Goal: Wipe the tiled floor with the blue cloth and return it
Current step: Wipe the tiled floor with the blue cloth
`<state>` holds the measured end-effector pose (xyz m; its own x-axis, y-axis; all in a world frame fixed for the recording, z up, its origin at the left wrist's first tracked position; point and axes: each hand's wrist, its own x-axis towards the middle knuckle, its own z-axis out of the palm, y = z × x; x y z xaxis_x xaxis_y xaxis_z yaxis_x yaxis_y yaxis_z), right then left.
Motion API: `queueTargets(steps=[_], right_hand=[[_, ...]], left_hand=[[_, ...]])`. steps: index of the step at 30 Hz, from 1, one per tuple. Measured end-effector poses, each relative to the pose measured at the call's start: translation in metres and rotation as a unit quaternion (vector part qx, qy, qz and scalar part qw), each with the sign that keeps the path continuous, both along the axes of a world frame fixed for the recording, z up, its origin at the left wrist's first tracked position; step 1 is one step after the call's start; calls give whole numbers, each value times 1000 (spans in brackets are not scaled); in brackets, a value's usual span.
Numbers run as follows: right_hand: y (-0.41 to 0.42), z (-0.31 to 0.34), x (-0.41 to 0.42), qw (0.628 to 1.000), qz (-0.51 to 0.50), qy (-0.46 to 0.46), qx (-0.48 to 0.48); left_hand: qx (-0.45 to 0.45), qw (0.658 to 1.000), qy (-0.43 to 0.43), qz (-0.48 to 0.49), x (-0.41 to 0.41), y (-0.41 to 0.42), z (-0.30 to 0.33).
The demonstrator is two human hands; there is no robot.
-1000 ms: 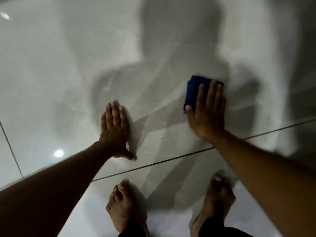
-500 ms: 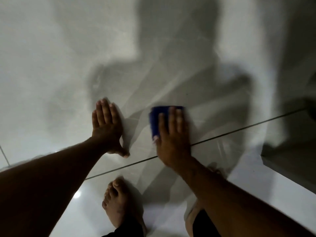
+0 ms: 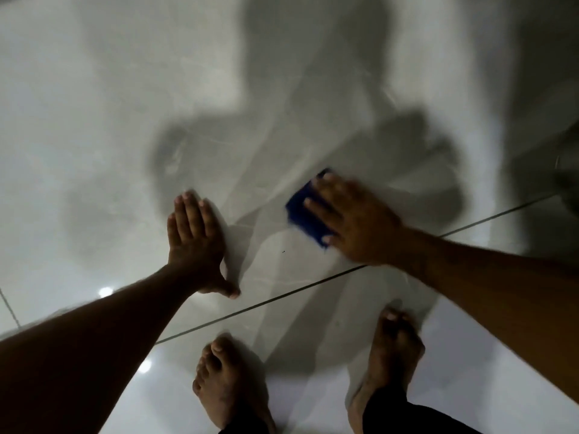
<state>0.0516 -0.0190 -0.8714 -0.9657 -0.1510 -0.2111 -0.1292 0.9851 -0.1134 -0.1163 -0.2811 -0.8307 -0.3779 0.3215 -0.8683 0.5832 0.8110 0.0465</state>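
The blue cloth (image 3: 305, 209) lies folded on the glossy grey tiled floor (image 3: 109, 136), right of centre. My right hand (image 3: 354, 222) presses flat on top of it, fingers pointing up and left, and covers most of it; only its left part shows. My left hand (image 3: 195, 242) rests flat on the bare tile to the left, fingers together, thumb spread, holding nothing. The right hand and cloth are blurred by motion.
A dark grout line (image 3: 282, 297) runs diagonally below both hands. My two bare feet (image 3: 225, 383) (image 3: 391, 355) stand on the near tile. A dark object (image 3: 568, 170) shows at the right edge. My shadow falls across the floor ahead.
My right hand slid the cloth from the upper right toward my left hand, then back out to the right, turning its fingers leftward. My left hand stayed planted.
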Motion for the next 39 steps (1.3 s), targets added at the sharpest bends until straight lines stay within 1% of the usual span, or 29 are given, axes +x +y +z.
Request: queueTargets(steps=[1, 2, 3, 4, 5, 6, 7, 9, 11, 12, 13, 14, 15, 16, 17, 18, 19, 20, 21, 24, 26, 27, 29, 31, 33, 34, 35, 37, 39], right_hand=[[18, -5, -3, 994, -108, 9, 28], [29, -8, -9, 960, -277, 3, 39], [26, -7, -20, 898, -438, -5, 35], [10, -3, -35, 843, -537, -14, 23], [-16, -1, -48, 823, -567, -10, 17], [-47, 0, -54, 843, -538, -4, 2], [-79, 0, -52, 887, -461, -3, -22], [-117, 2, -18, 977, -198, -40, -67], [-90, -1, 13, 995, 57, -45, -66], [-65, -5, 25, 992, 116, -32, -47], [-39, -8, 35, 993, 115, -21, -21], [-15, -11, 46, 998, 51, -26, 7], [1, -12, 55, 996, -76, -34, 28], [3, -8, 60, 970, -237, -39, 40], [-11, -3, 57, 918, -394, -33, 38], [-40, 1, 46, 855, -517, -31, 29], [-77, 4, 32, 815, -578, -27, 17], [-115, 7, 17, 813, -581, -33, -4], [-150, 9, 6, 845, -532, -40, -35], [-174, 4, 9, 972, -215, -60, -76], [-127, -3, 24, 997, -48, -17, -49], [-101, -6, 29, 999, -34, -1, -25], [-56, -10, 28, 986, -167, -5, 17], [-41, -12, 6, 922, -387, -9, 27], [-68, -5, -24, 853, -522, -15, 13], [-92, -2, -29, 853, -521, -21, -6], [-120, -1, -24, 876, -481, -25, -32], [-166, 4, 11, 946, -314, -49, -67], [-147, 1, 35, 987, -144, -37, -63]], left_hand=[[1, 1000, 2, -2, 0, 1, -1], [0, 1000, 5, -1, 1, 1, -2], [-2, 1000, 8, 0, 0, 0, -3], [-1, 1000, 8, -2, 0, 0, -4], [-1, 1000, 9, -4, 0, 0, -5], [-1, 1000, 7, -1, 0, 0, -5], [2, 1000, 4, 3, -1, 0, -4], [15, 1000, 2, -5, 3, 5, -4], [22, 1000, 2, -9, 3, 8, -3], [22, 1000, 3, -2, 2, 10, -3], [22, 1000, 8, 0, 2, 10, -3], [20, 1000, 8, -2, 3, 9, -2], [19, 1000, 4, -6, 4, 8, -2], [17, 1000, -2, -7, 4, 8, -3], [16, 1000, -5, -2, 4, 8, -3], [16, 1000, -4, 3, 4, 9, -4], [17, 1000, -2, 2, 4, 9, -4], [21, 1000, 1, -2, 4, 8, -4], [26, 1000, 3, -7, 4, 7, -4], [34, 999, 4, -6, 2, 6, -4], [32, 999, 4, -3, 3, 6, -3], [34, 999, 4, -6, 3, 7, -3], [30, 999, 7, -9, 4, 8, -3], [21, 1000, 12, -2, 4, 9, -4], [25, 1000, 7, -6, 4, 9, -6], [29, 1000, 5, -7, 5, 7, -6], [34, 999, 6, -9, 4, 5, -7], [42, 999, 12, -10, 4, 4, -8], [48, 999, 18, -16, 3, 3, -8]])
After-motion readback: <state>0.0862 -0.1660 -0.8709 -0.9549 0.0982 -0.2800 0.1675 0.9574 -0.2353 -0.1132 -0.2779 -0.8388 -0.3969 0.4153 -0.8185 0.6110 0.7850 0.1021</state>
